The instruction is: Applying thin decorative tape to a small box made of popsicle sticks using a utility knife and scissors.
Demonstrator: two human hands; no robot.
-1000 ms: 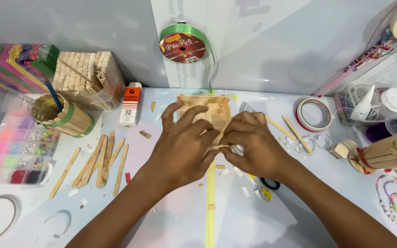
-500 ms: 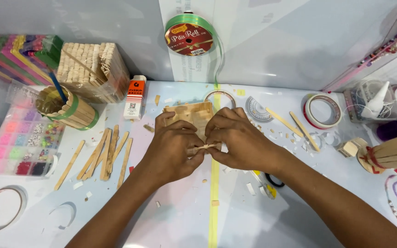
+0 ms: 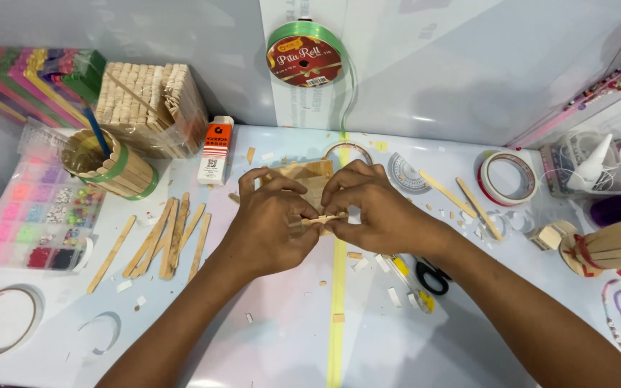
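My left hand (image 3: 271,223) and my right hand (image 3: 375,215) meet at the middle of the white table. Together they pinch a short thin wooden stick piece (image 3: 323,219) between fingertips. Just behind the fingers lies a small flat panel of glued wooden sticks (image 3: 309,174), partly hidden by both hands. Loose craft sticks (image 3: 170,236) lie in a pile to the left of my left hand.
A stick-built cup with a blue brush (image 3: 108,162), a stick block (image 3: 154,106), a glue bottle (image 3: 216,151) and a bead tray (image 3: 34,219) stand left. Tape rolls (image 3: 508,177), scissors (image 3: 425,276), jars and a stick piece (image 3: 616,244) are right. A green ribbon spool (image 3: 309,57) hangs behind.
Both hands have drawn slightly nearer and lifted the small stick piece in front of the panel; the view has shifted a little.
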